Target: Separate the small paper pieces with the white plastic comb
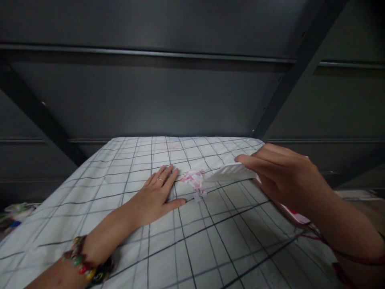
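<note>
My left hand (161, 194) lies flat on the white checked cloth (126, 224), fingers spread and holding nothing. A thin ring and a beaded bracelet are on it. Just right of its fingertips is a small heap of pink and white scraps (193, 179), perhaps paper. My right hand (278, 170) is raised over the cloth, its fingers closed on the edge of a thin white ridged piece (231, 171). That piece slants down to the left towards the scraps; its exact kind is unclear. Part of it is hidden by my fingers.
A pink flat item (296, 216) lies under my right wrist, partly hidden, with red cord (313, 237) beside it. Dark grey panels (156, 96) with metal rails rise behind the cloth's far edge. Blurred coloured items (18, 212) sit low at far left.
</note>
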A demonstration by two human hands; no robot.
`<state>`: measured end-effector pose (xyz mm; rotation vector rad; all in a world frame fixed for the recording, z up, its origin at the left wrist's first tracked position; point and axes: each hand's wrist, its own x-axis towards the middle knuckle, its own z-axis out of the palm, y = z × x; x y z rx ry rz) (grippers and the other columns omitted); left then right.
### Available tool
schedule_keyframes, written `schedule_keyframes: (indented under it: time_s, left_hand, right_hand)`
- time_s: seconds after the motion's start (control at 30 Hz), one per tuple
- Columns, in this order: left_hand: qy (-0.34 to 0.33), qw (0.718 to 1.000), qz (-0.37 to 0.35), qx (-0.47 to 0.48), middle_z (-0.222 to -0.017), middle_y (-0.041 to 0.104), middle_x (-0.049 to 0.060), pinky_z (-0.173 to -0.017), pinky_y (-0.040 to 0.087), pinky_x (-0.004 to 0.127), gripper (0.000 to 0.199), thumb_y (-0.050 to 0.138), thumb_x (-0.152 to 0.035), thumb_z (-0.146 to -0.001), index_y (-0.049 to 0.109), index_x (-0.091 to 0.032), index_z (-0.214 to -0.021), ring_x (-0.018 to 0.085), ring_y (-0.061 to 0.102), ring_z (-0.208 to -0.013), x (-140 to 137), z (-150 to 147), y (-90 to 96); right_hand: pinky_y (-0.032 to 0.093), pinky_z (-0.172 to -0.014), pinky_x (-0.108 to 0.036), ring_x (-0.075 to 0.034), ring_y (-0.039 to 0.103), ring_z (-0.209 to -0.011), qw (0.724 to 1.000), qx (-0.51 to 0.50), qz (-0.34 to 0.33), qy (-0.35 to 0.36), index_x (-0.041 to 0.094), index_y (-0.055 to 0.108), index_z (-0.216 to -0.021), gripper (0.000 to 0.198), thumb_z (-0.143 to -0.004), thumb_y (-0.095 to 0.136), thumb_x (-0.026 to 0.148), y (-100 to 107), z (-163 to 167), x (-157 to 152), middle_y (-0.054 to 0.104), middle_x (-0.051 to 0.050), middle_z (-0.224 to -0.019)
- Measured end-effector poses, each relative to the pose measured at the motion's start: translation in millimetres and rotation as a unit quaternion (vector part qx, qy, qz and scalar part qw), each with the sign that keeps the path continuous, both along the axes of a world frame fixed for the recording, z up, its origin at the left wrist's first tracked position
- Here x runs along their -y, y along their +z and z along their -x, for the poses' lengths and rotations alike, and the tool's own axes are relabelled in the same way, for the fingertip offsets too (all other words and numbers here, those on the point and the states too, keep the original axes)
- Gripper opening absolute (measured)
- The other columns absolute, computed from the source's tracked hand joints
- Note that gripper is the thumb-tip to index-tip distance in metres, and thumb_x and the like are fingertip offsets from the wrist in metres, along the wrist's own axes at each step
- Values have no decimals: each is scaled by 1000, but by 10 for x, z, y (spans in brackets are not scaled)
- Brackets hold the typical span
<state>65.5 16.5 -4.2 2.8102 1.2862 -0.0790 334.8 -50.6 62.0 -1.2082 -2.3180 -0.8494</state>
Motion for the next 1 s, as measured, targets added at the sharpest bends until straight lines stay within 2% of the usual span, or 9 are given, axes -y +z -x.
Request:
schedule_keyframes:
  time_s: [0.1, 0.2, 0.3, 0.4, 0.57, 0.73, 0.9, 1.0]
  left_hand:
    - [3, 1000, 5, 7, -149, 7, 18, -108, 15, 46, 84, 25, -66, -88, 12, -5, -144, 31, 2, -136, 3, 4, 2]
    - [3, 1000, 5, 15, -149, 9, 18, -107, 15, 46, 85, 25, -67, -87, 13, -5, -144, 32, 4, -136, 1, 9, 0]
    - [3, 1000, 4, 22, -149, 9, 18, -107, 15, 47, 85, 26, -66, -87, 14, -5, -144, 32, 4, -136, 1, 11, 0]
    - [7, 1000, 8, 22, -149, 9, 19, -107, 15, 47, 84, 28, -66, -87, 14, -4, -143, 32, 5, -136, 5, 5, 5]
    - [16, 1000, 19, 11, -149, 6, 18, -108, 14, 45, 85, 28, -65, -87, 12, -4, -144, 31, 3, -136, 11, -13, 24]
    - [20, 999, 32, 23, -149, 9, 18, -108, 14, 43, 85, 31, -64, -86, 14, -4, -144, 31, 4, -136, 17, -14, 54]
    - [20, 999, 26, 12, -149, 8, 19, -108, 15, 44, 85, 32, -63, -86, 14, -4, -143, 30, 4, -136, 30, -4, 78]
    - [19, 1000, 23, 11, -149, 8, 19, -108, 15, 44, 84, 34, -62, -86, 14, -3, -143, 31, 3, -136, 25, 2, 74]
  right_hand:
    - [36, -53, -28, -17, 47, -58, 1000, 1, 20, -18, 16, 61, -89, 34, -71, 39, -2, -5, -7, 9, 53, -1, -59]
    - [35, -50, -26, -15, 45, -56, 997, -29, 54, 43, 16, 61, -91, 30, -76, 40, 1, -18, -9, 32, 53, -1, -60]
    - [35, -51, -26, -14, 45, -58, 994, -42, 36, 97, 16, 60, -97, 28, -80, 41, 3, -27, 7, 65, 56, -2, -66]
    - [35, -51, -27, -14, 44, -58, 995, -37, 2, 93, 15, 60, -93, 25, -83, 39, 5, -35, 48, 86, 56, -4, -65]
    - [35, -50, -28, -14, 44, -58, 993, -16, 26, 114, 16, 59, -99, 30, -82, 38, 3, -42, 82, 95, 56, -3, -66]
    - [34, -49, -28, -14, 46, -59, 992, -34, -3, 118, 17, 58, -98, 29, -81, 39, 2, -41, 67, 90, 57, -2, -67]
    - [35, -49, -29, -15, 45, -57, 991, -17, 37, 131, 20, 58, -97, 31, -81, 37, 4, -40, 64, 109, 54, -1, -65]
    - [36, -50, -30, -16, 48, -59, 991, -29, 37, 127, 24, 57, -97, 32, -81, 37, 5, -21, 66, 135, 55, -1, -67]
